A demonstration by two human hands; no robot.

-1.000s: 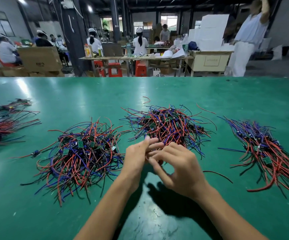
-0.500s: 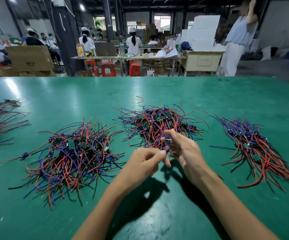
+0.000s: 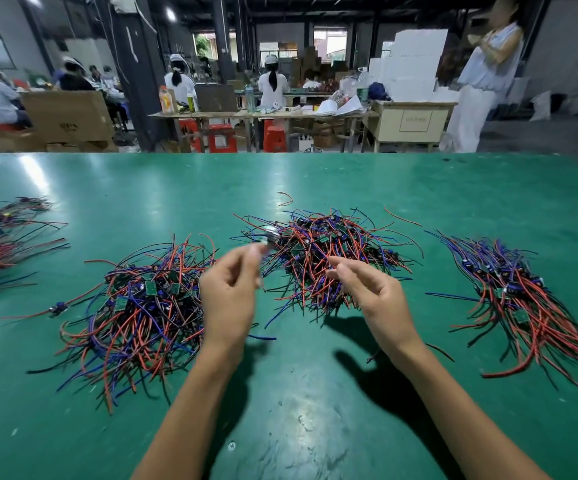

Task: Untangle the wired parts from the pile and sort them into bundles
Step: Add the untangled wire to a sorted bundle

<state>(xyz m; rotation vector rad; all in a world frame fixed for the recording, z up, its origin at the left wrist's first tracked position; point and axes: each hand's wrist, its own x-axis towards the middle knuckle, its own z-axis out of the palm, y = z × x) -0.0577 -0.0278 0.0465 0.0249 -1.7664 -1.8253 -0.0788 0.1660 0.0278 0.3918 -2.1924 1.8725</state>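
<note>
Green table [image 3: 315, 427] in a busy workshop; left hand [image 3: 228, 299] pinches a blurred wired part [image 3: 267, 241], right hand [image 3: 374, 292] loosely open.

Green table [image 3: 315, 174], red, blue and black wires [image 3: 332, 258], green boards [image 3: 150, 288]

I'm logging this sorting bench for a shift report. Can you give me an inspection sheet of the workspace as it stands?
Surface: green table, scuffed near the front edge.
Job's things: tangled middle pile; tangled left pile; combed right bundle; far-left bundle.
Clutter: stray red wire beyond the middle pile.
Hands: left hand pinches a small blurred part; right hand loosely curled, holding nothing.
Cables: red, blue and black leads, many on small green boards.
Surroundings: seated workers, cardboard boxes, red stools, a standing person at right.
</note>
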